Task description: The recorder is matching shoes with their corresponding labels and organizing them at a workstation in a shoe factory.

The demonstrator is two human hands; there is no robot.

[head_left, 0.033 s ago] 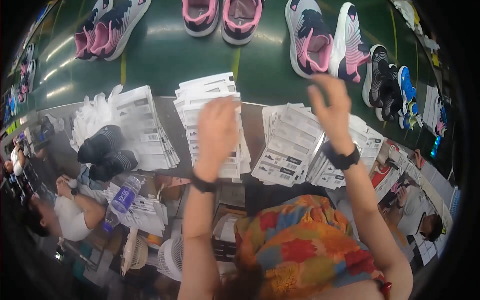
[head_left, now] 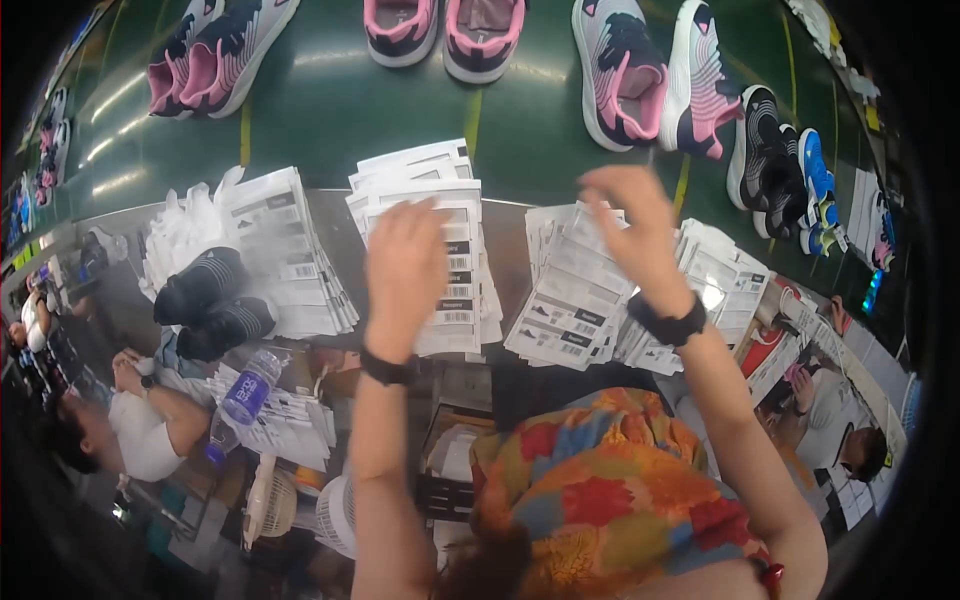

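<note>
My left hand [head_left: 408, 265] is over the middle stack of printed label sheets [head_left: 462, 235], its fingers stretched forward. Whether it touches the top sheet is hard to tell. Thumb and fingers apart, my right hand [head_left: 632, 222] hovers with nothing in it above another stack of printed sheets [head_left: 566, 300]. Both wrists wear dark bands. Further right, a glossy pile of sheets [head_left: 715, 280] lies beside that stack. On the green surface beyond my hands stand pink-and-navy sneakers: a pair at the centre [head_left: 483, 40] and a pair at the right [head_left: 622, 80].
At left, a pair of black shoes [head_left: 205, 290] rests by more printed sheets [head_left: 275, 225] and crumpled white material [head_left: 185, 225]. Lower down are a plastic bottle [head_left: 250, 390] and fans [head_left: 268, 505]. Black sneakers [head_left: 760, 160] and blue ones [head_left: 815, 175] stand far right. Co-workers sit on both sides.
My left hand has moved left, uncovering more of the middle stack's top sheet. My right hand has shifted left and slightly nearer, away from the pink-and-navy sneakers.
</note>
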